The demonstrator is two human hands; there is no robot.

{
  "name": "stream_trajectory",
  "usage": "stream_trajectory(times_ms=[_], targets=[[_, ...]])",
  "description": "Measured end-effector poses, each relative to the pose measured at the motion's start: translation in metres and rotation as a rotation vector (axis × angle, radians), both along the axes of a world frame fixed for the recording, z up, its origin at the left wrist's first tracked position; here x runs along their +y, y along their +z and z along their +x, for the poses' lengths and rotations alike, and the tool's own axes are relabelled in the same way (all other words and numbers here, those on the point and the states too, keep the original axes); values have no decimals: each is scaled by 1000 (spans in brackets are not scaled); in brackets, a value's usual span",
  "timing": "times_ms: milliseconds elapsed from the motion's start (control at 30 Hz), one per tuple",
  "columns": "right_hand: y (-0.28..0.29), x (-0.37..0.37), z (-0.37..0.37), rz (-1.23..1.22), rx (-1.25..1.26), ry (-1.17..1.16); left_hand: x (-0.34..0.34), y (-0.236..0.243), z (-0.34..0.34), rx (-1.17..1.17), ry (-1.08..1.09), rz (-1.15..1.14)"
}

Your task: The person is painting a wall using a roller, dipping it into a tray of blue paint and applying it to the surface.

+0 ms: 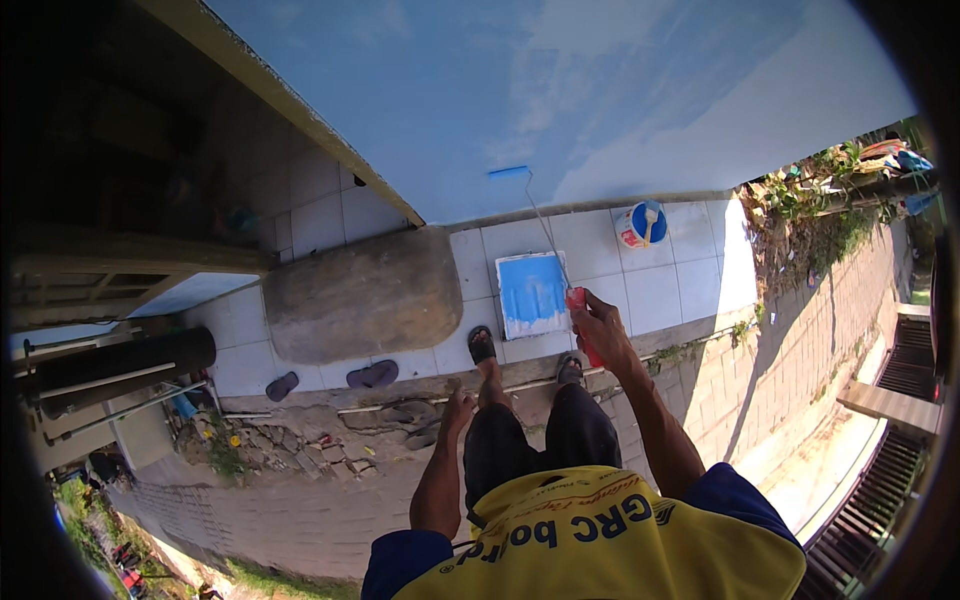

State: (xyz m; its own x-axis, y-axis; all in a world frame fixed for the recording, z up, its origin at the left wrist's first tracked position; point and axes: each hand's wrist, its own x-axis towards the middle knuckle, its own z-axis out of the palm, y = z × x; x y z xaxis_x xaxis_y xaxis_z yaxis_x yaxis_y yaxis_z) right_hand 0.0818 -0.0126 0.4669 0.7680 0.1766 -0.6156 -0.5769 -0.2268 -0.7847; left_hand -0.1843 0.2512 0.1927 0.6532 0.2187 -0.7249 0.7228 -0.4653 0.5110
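Note:
My right hand (603,328) is closed around the red handle of a paint roller (578,300). The roller's thin metal rod runs forward, and its blue sleeve (508,173) lies against the light blue wall (440,100). Below the rod, a white-rimmed paint tray (532,290) with blue paint rests on the tiles. Right of it stands a white bucket (632,228) of blue paint with a brush (651,217) in it. Beside my left knee hangs my left hand (459,408), its fingers curled and nothing visible in them.
I stand in dark sandals at the edge of the white tiled ledge (590,290). Loose slippers (373,374) and a brown mat-like patch (365,295) lie leftward, near a doorway. Rubble (310,450) is at lower left; plants (830,200) grow beyond the ledge's right end.

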Motion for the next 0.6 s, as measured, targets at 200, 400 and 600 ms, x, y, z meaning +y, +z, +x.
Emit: stream_trajectory(times_ms=[200,400,600], targets=[[22,8,-2,43,-65,28,76,10,-13,-272,-51,45],[103,19,-28,6,-53,-9,117,64,-22,-42,80,37],[178,23,-46,-60,-86,-9,123,78,-29,-182,64,42]])
